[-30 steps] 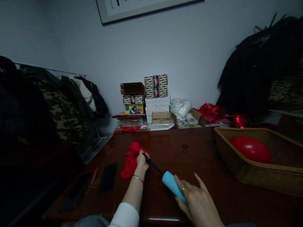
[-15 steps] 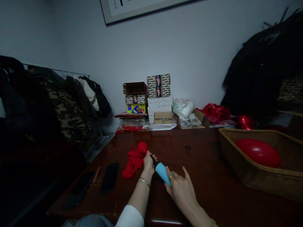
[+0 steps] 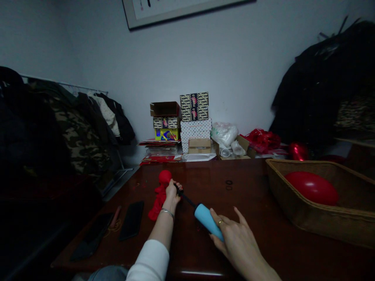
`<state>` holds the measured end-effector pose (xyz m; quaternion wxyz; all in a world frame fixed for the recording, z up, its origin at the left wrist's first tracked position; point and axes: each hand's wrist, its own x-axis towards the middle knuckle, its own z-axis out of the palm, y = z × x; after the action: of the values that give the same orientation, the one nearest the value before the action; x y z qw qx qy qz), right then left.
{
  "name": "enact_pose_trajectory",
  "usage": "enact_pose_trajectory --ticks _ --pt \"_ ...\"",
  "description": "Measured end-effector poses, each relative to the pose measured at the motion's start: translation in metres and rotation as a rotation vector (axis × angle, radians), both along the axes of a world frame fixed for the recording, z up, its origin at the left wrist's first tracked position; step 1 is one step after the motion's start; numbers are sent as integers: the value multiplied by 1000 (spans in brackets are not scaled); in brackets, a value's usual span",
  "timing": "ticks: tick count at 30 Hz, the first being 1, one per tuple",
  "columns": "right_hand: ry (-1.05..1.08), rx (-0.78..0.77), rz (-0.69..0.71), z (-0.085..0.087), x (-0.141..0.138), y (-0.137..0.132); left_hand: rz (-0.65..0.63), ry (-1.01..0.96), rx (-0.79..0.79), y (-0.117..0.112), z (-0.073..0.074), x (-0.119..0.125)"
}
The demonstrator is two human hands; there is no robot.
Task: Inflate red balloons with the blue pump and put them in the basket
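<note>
A hand balloon pump [image 3: 208, 221] with a light blue barrel lies slantwise over the table, a black rod showing between barrel and black end. My right hand [image 3: 234, 238] is wrapped round the barrel's near end, its index finger and thumb along it and another finger lifted. My left hand [image 3: 172, 192] closes around the black end, where a small, partly filled red balloon [image 3: 165, 176] sticks out beyond the fingers. The join between balloon and pump is hidden by that hand. Just left of it lies a pile of limp red balloons [image 3: 156, 203].
A wicker basket [image 3: 295, 210] at the right holds a large red balloon [image 3: 312, 188]. Two dark rings [image 3: 229, 185] lie mid-table. At the left are a black phone [image 3: 131, 220], another dark flat object [image 3: 92, 237] and a reddish stick [image 3: 116, 217]. Stacked boxes [image 3: 195, 130] stand behind the table.
My hands have moved apart: the left went left and away with the pump's end, the right slightly right and nearer with the barrel. More black rod now shows between them.
</note>
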<state>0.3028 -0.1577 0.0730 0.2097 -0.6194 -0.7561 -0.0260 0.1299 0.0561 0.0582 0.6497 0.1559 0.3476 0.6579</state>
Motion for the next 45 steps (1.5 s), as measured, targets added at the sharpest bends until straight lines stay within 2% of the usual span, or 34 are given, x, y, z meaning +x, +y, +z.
enact_pose_trajectory --ticks 3,7,14,17,25,32,39,45 --pt "-24 -26 -6 7 4 -4 0 -32 -3 0 3 1" --pt "-46 -73 -42 11 0 -2 -15 -32 -17 -7 -5 11" --pt "-24 -66 -107 -4 -14 15 -86 31 -25 -33 -18 50" --pt "2 -70 -121 -9 -16 21 -96 60 13 -39 -21 56" --pt "8 -94 -96 -9 -20 21 -61 75 -38 -28 -22 42" --pt "29 -144 -43 14 -5 6 -56 5 -22 -7 -10 23" --pt "25 -157 -27 33 2 -8 -43 -32 8 -1 8 9" --pt "-24 -162 -55 31 -1 -6 -52 -54 -8 -11 1 19"
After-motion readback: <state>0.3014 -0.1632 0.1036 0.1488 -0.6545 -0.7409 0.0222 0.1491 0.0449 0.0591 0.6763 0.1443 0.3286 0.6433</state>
